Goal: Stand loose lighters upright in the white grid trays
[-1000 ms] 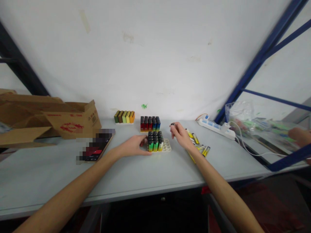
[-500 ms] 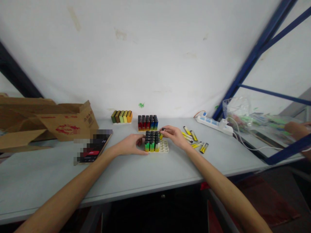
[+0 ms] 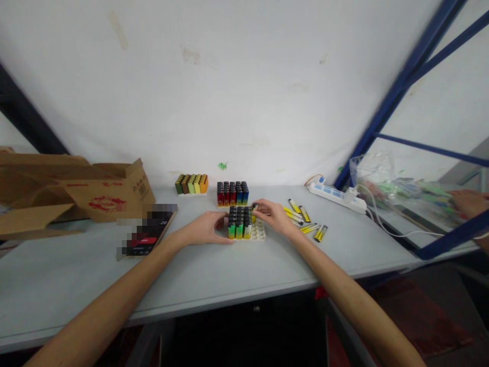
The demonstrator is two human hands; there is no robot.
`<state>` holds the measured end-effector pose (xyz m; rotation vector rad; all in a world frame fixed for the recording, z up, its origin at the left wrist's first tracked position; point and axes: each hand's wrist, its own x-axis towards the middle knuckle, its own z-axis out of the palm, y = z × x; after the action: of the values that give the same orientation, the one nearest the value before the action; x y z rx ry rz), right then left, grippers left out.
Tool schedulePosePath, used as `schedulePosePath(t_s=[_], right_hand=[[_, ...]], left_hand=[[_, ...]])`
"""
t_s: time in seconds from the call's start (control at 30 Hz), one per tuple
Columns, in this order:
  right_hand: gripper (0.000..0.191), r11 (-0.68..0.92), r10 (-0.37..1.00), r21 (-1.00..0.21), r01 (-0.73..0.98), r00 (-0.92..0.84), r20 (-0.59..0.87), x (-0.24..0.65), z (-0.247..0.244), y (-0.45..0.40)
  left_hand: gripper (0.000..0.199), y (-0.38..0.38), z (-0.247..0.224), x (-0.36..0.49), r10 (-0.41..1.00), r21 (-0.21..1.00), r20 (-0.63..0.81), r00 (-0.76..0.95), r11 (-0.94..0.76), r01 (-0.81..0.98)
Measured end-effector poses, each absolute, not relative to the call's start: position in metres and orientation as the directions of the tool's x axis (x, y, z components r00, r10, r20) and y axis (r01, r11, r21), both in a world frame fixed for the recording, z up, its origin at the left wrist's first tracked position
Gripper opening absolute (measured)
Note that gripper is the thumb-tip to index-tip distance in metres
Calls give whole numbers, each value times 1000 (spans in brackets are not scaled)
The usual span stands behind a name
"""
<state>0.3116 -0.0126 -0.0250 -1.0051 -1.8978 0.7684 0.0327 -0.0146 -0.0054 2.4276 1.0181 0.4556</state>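
The right hand (image 3: pixel 275 216) pinches a yellow lighter (image 3: pixel 253 214), standing almost straight up, near the back edge of the white tray (image 3: pixel 258 237), while the farther left hand (image 3: pixel 204 228) curls by its left edge, grip hidden.

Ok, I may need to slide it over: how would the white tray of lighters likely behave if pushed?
The tray would probably slide, not roll, since it lies flat on the table. It may swivel, as upright lighters crowd its left side. Packed tightly, those seem unlikely to topple.
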Motion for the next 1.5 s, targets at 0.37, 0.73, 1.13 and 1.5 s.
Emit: schedulePosePath(t_s=[0.37,0.73,1.13,1.5], right_hand=[[22,546,829,-594,590,-483,283,320,-12,-22],[22,144,986,-179,973,-126,110,380,1,-48],[22,202,978,-20,979,-201,63,375,1,-40],[21,297,955,-288,910,-287,75,392,-8,-3]], left_hand=[[57,-14,-5,33,726,519,99,680,-621,587],[56,-15,-5,34,728,539,100,678,-613,578],[56,-15,-4,34,731,542,84,677,-604,585],[56,-15,-5,34,733,545,85,675,-601,585]])
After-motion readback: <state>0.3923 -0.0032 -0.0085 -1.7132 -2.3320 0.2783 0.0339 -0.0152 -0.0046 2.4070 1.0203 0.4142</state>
